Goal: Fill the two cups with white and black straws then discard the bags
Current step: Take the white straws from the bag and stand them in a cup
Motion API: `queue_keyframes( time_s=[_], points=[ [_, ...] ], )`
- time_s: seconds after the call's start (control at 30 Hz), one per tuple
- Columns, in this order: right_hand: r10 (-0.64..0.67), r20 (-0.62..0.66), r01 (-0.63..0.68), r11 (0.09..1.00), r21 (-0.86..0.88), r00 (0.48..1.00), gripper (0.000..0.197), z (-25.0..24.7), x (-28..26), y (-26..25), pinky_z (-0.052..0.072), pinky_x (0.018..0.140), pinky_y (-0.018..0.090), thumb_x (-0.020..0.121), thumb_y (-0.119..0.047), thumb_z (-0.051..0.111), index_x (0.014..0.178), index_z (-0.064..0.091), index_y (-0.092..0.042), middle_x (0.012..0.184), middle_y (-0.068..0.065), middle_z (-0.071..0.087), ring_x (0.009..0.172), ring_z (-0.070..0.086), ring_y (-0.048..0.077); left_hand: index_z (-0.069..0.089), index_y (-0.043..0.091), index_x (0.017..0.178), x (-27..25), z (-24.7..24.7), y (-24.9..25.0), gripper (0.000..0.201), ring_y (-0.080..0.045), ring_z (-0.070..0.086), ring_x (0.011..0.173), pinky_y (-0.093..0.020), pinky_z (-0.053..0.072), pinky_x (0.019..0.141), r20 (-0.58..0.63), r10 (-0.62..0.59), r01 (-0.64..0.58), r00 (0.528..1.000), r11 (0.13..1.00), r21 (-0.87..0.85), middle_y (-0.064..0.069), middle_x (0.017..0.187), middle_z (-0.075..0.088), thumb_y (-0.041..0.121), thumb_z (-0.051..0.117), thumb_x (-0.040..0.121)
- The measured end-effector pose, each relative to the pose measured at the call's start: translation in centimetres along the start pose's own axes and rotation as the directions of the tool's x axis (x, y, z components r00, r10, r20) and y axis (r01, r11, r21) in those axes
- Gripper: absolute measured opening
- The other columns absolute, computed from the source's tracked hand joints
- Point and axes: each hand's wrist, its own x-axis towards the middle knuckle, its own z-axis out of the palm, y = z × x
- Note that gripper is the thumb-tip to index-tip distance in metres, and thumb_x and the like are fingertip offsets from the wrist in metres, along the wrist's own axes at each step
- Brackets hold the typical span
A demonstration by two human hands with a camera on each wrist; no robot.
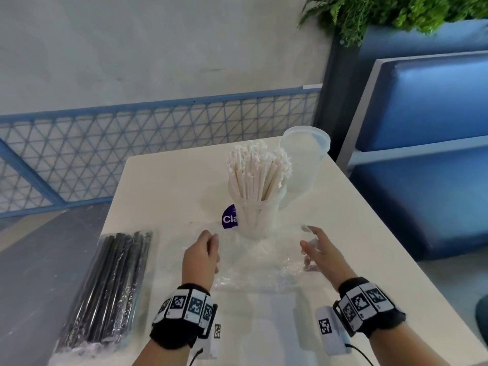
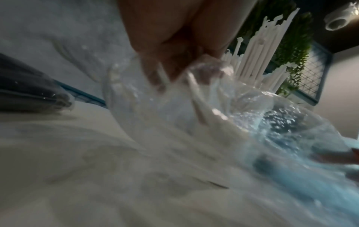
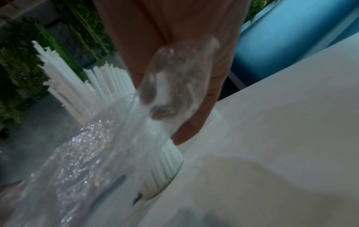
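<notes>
Two hands of mine work over the white surface (image 1: 163,180), the biggest thing before me, with a blue bench (image 1: 427,107) on my right and a blue mesh rail (image 1: 132,128) behind it. Green plants (image 1: 383,14) hang above the bench.

Next in size, the empty bag (image 1: 253,262) of clear plastic lies crumpled on the surface between my hands, just in front of the full cup. Left of it, at the surface's left edge, the sealed pack of black straws (image 1: 111,289) lies flat, well apart from both cups.

My left hand (image 1: 202,257) holds the bag's left side: in the left wrist view its fingers (image 2: 194,66) are curled and pinch a gathered fold of plastic. My right hand (image 1: 320,256) is at the bag's right side; in the right wrist view the plastic drapes over its fingers (image 3: 196,126), which reach down toward the surface, and the blur keeps me from telling whether they grasp it or only touch it.

The full cup (image 1: 253,220) stands upright near the middle of the surface, packed with white straws (image 1: 257,170) that fan out above its rim. A purple sticker (image 1: 229,217) shows just beside its left side. The empty cup (image 1: 303,159) stands upright behind and to the right of it, near the far right corner.
</notes>
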Motion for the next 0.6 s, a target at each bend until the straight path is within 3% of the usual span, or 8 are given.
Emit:
queue_keyframes(
  time_s=[0.17,0.23,0.33,0.4,0.43,0.5,0.53,0.6],
  points=[
    [0.005,-0.093,-0.013,0.997,-0.082,0.996,0.037,-4.6,1.6,1.0,0.054,0.064,0.030,0.089,-0.009,0.056,0.122,0.049,-0.024,0.084,0.008,0.052,0.073,0.055,0.017,0.046,0.000,0.074,0.3,1.8,0.7,0.032,-0.022,0.049,0.040,-0.016,0.041,0.043,-0.068,-0.138,0.123,0.988,0.975,-0.185,-0.012,0.054,0.052,0.020,0.038,0.098],
    [-0.007,-0.096,-0.007,0.990,-0.142,0.995,0.036,-6.8,2.0,1.3,0.054,0.066,0.029,0.089,-0.009,0.057,0.121,0.050,-0.025,0.086,0.009,0.054,0.079,0.058,0.020,0.047,-0.002,0.072,0.2,2.9,1.0,0.032,-0.018,0.047,0.039,-0.013,0.041,0.043,-0.064,-0.164,0.147,0.984,0.966,-0.213,-0.011,0.052,0.053,0.016,0.038,0.097],
    [-0.007,-0.110,-0.017,0.976,-0.216,0.994,0.036,-9.6,2.6,1.8,0.053,0.067,0.026,0.088,-0.009,0.057,0.121,0.051,-0.021,0.091,0.010,0.061,0.080,0.061,0.022,0.049,-0.003,0.069,-0.5,5.1,1.6,0.032,-0.011,0.047,0.037,-0.017,0.044,0.045,-0.048,-0.171,0.155,0.984,0.958,-0.239,-0.009,0.049,0.056,0.013,0.040,0.095],
    [-0.039,-0.160,-0.023,0.929,-0.369,0.986,0.042,-10.8,3.0,2.1,0.048,0.072,0.029,0.086,-0.010,0.060,0.125,0.048,-0.021,0.097,0.010,0.062,0.080,0.059,0.023,0.048,-0.002,0.067,-1.1,6.5,1.9,0.031,-0.012,0.049,0.038,-0.021,0.046,0.048,-0.023,-0.168,0.158,0.985,0.956,-0.246,-0.007,0.048,0.057,0.011,0.042,0.095],
    [-0.081,-0.190,-0.026,0.865,-0.501,0.978,0.050,-11.2,3.1,2.2,0.046,0.078,0.032,0.084,-0.013,0.063,0.130,0.043,-0.022,0.105,0.010,0.059,0.088,0.058,0.025,0.047,0.000,0.067,-1.4,7.2,1.9,0.030,-0.012,0.051,0.039,-0.023,0.047,0.049,-0.002,-0.168,0.163,0.986,0.957,-0.240,-0.007,0.049,0.058,0.010,0.043,0.095],
    [-0.165,-0.188,-0.044,0.626,-0.779,0.968,0.072,-11.2,3.1,2.2,0.039,0.097,0.043,0.081,-0.027,0.068,0.141,0.028,-0.025,0.128,0.011,0.045,0.114,0.048,0.030,0.043,0.004,0.069,-2.0,8.5,1.9,0.025,-0.011,0.052,0.039,-0.023,0.048,0.051,0.039,-0.161,0.166,0.986,0.965,-0.203,-0.007,0.055,0.061,0.007,0.046,0.094],
    [-0.176,-0.132,-0.025,0.510,-0.860,0.976,0.082,-10.8,2.9,2.1,0.033,0.105,0.047,0.080,-0.038,0.066,0.146,0.018,-0.027,0.139,0.010,0.034,0.126,0.039,0.031,0.042,0.006,0.073,-2.1,9.1,2.0,0.020,-0.009,0.053,0.038,-0.022,0.047,0.051,0.057,-0.162,0.169,0.985,0.969,-0.179,-0.008,0.061,0.062,0.005,0.047,0.092],
    [-0.099,0.068,0.101,0.382,-0.918,0.993,0.089,-9.5,2.5,2.4,0.019,0.112,0.053,0.083,-0.053,0.056,0.147,-0.003,-0.033,0.156,0.006,0.008,0.143,0.014,0.030,0.042,0.012,0.092,-2.4,9.8,2.4,0.017,-0.006,0.054,0.038,-0.020,0.047,0.049,0.117,-0.162,0.178,0.980,0.974,-0.143,-0.007,0.081,0.061,-0.001,0.051,0.087]
  ],
)
